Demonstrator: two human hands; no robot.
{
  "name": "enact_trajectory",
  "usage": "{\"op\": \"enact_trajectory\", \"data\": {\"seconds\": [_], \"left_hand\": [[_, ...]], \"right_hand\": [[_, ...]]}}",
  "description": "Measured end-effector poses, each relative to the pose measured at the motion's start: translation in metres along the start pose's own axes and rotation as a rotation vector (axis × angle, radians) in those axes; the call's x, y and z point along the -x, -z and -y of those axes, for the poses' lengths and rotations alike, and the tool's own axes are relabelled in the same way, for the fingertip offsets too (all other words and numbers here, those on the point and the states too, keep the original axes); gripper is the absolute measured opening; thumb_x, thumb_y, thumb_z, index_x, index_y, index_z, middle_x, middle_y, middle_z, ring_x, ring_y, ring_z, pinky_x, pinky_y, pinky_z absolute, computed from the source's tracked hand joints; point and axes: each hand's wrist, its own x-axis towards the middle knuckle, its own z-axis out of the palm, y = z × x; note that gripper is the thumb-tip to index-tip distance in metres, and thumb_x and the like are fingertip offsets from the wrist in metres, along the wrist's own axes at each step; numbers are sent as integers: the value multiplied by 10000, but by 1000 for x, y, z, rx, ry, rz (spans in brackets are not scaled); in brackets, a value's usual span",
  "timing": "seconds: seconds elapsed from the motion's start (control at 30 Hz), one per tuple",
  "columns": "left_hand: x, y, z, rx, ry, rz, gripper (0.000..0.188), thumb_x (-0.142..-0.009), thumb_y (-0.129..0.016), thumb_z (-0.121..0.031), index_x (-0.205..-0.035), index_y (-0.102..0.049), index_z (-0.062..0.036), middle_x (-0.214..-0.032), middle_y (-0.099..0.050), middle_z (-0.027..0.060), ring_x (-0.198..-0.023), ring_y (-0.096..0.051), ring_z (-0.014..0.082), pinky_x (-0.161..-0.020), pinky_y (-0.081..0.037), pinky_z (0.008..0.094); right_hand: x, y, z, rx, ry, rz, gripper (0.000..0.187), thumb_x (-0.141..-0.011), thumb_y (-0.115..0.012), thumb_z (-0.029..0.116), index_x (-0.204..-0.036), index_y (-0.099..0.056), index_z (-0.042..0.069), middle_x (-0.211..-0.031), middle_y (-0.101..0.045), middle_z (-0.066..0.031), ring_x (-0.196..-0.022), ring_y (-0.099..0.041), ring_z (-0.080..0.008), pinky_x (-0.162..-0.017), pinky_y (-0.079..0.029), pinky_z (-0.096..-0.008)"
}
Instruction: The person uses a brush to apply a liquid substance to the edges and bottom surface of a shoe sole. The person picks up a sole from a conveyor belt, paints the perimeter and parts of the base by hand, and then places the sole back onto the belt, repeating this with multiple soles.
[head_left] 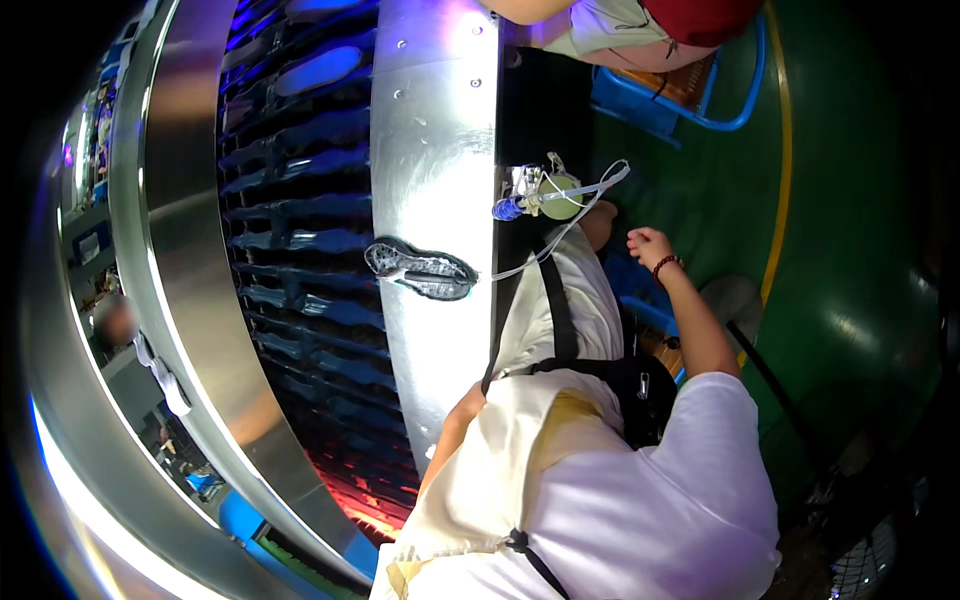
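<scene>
My right hand (650, 245) hangs over the blue crate by my knees, its fingers curled in loosely with nothing visible in them; a red bead bracelet circles the wrist. Only the elbow of my left arm (452, 430) shows beside my cream apron (545, 300); that hand is hidden. A grey shoe sole (420, 270) lies tread-up on the shiny metal ledge (430, 140) to my left, well apart from both hands. A pale green pot (558, 190) with a blue-tipped nozzle and white tubing stands at the ledge's edge, a little beyond my right hand.
Left of the ledge, a conveyor of dark slats (300, 250) carries more soles under blue light, red-lit at its near end. Another person (640, 25) in red and white sits ahead by a blue crate (660, 100). Green floor with a yellow line (780, 180) runs to the right.
</scene>
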Motion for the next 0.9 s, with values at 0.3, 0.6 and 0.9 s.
{"op": "enact_trajectory", "data": {"seconds": [0.3, 0.6, 0.9], "left_hand": [[-98, -78, 36, 26, 64, -593, 384, -798, -531, -270, -1085, -548, -15, -1088, -530, 214, -1001, -510, 329, -886, -392, 359], [-130, -132, 71, 603, 78, -1156, 630, -801, -503, -424, -1239, -392, 15, -1255, -382, 252, -1182, -341, 371, -990, -270, 380], [-119, -146, 91, 968, -96, -1061, 688, -854, -420, -457, -1265, -324, 86, -1291, -367, 244, -1222, -343, 301, -996, -269, 316]], "right_hand": [[-36, 37, -126, 686, 136, 167, 216, -735, -508, 198, -801, -645, 44, -814, -632, -163, -799, -607, -263, -724, -471, -345], [-34, 1, -82, 800, 481, 302, 273, -832, -524, 263, -829, -619, 7, -719, -617, -52, -652, -557, -131, -641, -458, -284], [1, -9, -57, 816, 738, 389, 254, -833, -544, 218, -972, -610, 16, -892, -637, -104, -843, -590, -166, -771, -450, -272]]}}
